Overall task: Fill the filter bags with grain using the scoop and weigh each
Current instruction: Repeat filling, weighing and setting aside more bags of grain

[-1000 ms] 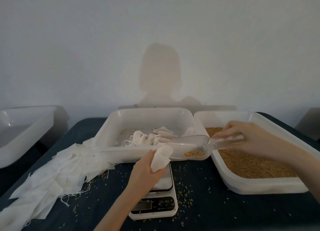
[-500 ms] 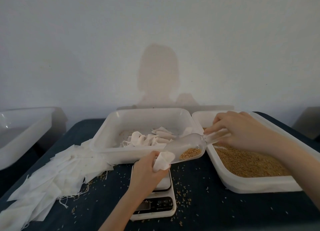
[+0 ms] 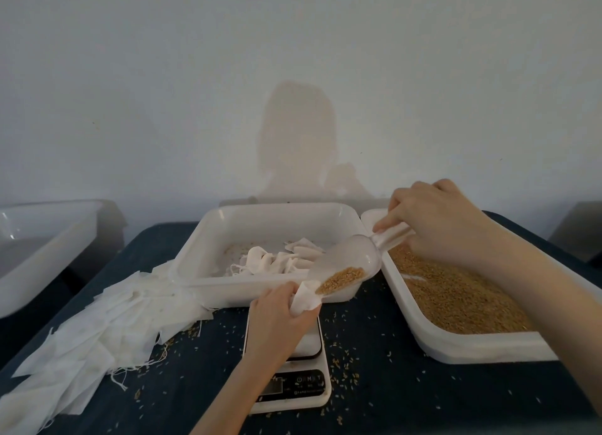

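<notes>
My left hand (image 3: 280,317) grips a white filter bag (image 3: 304,298) with its mouth held open, just above the white digital scale (image 3: 293,385). My right hand (image 3: 436,223) holds the handle of a clear plastic scoop (image 3: 345,265). The scoop is tilted down to the left, its lip at the bag's mouth, and brown grain (image 3: 342,280) has slid to its lower end. A white tray (image 3: 472,346) on the right holds a bed of grain (image 3: 456,294). The middle tray (image 3: 202,249) holds several filled bags (image 3: 277,262).
A pile of empty filter bags (image 3: 91,333) lies on the dark cloth to the left. Another white tub (image 3: 39,239) stands at the far left, off the table. Loose grains are scattered around the scale. A pale wall stands close behind the trays.
My right hand has lifted the scoop's handle and swung it left, tipping the scoop from level to steeply downward. The grain has slid toward the bag's mouth. My left hand stays over the scale.
</notes>
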The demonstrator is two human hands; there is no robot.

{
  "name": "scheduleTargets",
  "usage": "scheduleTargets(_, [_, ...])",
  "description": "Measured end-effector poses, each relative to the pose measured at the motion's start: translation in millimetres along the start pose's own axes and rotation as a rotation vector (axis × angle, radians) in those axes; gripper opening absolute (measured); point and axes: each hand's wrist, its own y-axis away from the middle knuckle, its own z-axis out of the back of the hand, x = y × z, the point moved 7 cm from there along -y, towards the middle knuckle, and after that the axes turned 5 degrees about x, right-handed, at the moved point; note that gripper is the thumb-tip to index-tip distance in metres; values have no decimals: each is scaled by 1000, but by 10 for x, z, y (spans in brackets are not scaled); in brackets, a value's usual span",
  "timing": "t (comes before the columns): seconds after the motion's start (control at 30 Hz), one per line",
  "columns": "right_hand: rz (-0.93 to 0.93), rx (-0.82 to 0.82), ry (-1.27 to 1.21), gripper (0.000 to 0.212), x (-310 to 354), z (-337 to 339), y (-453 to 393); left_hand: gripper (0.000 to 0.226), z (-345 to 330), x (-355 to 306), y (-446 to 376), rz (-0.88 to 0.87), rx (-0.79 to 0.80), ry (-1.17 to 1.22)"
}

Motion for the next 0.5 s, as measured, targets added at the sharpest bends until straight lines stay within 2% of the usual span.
scheduleTargets(0.2, [1,30,3,59,38,-25,-77,20,29,-16,-27,-2,-21,26])
scheduleTargets(0.33, [-10,51,-56,57,-34,-109,-88,26,49,-9,-39,-11,-39,37])
scheduleTargets(0.5, [-46,165,-208,45,-233,-390,-118,36,105,13,-58,2,-91,78])
